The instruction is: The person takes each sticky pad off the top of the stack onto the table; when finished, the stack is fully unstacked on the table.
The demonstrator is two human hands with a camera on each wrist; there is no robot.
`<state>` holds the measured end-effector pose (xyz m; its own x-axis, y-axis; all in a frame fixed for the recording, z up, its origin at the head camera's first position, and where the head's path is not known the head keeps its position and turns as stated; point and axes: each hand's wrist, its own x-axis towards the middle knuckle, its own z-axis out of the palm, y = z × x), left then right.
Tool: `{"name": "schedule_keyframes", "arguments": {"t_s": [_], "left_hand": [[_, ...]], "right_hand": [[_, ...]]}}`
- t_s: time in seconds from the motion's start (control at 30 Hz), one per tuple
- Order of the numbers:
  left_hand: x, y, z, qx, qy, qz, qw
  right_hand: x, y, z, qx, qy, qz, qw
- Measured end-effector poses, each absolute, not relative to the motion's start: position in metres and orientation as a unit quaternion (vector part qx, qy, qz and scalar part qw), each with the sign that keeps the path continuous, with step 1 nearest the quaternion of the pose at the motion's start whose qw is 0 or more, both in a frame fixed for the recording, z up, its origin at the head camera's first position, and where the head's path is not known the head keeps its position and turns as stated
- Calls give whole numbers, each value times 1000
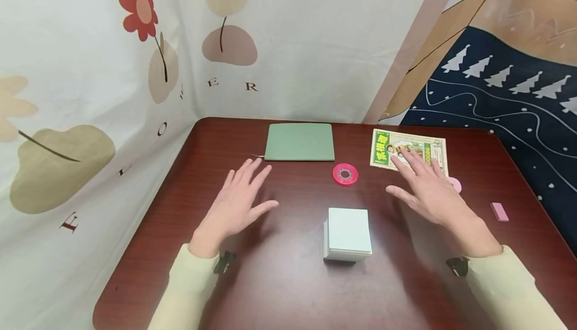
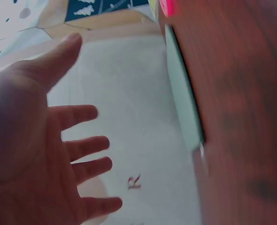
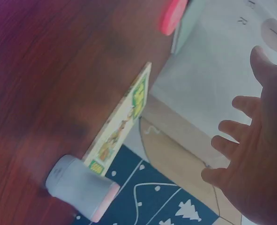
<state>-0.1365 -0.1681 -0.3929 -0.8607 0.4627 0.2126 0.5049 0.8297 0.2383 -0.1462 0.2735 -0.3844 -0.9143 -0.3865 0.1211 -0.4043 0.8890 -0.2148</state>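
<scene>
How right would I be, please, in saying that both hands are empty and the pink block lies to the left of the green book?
The side is wrong: the head view shows the pink block to the right of the green book. The left hand and right hand are indeed empty.

The red-brown, wood-grained bench (image 1: 288,295) bears a sage-green notebook (image 1: 299,142) far off, a hot-pink ring (image 1: 353,174), a whitish paper stack (image 1: 348,231) nearer, and on the right a cream booklet (image 1: 421,144) printed green and yellow, a grey container (image 3: 77,185) with a pink end, and a pink block (image 1: 499,212). The white cloth (image 1: 315,44) carries red and beige flowers; the navy panel (image 1: 509,109) at far right, white trees.
</scene>
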Motion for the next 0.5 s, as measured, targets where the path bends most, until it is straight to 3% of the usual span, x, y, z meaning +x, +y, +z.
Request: {"name": "schedule_keyframes", "arguments": {"t_s": [0.1, 0.27, 0.5], "left_hand": [[-134, -156, -397, -275, -931, -237, 39], [-122, -128, -405, -292, -873, -385, -63], [-97, -82, -416, -295, -824, -457, -158]], "right_hand": [[-141, 270, -377, 218, -962, 154, 50], [-127, 251, -364, 255, -942, 214, 47], [-103, 214, -354, 343, -907, 243, 16]]}}
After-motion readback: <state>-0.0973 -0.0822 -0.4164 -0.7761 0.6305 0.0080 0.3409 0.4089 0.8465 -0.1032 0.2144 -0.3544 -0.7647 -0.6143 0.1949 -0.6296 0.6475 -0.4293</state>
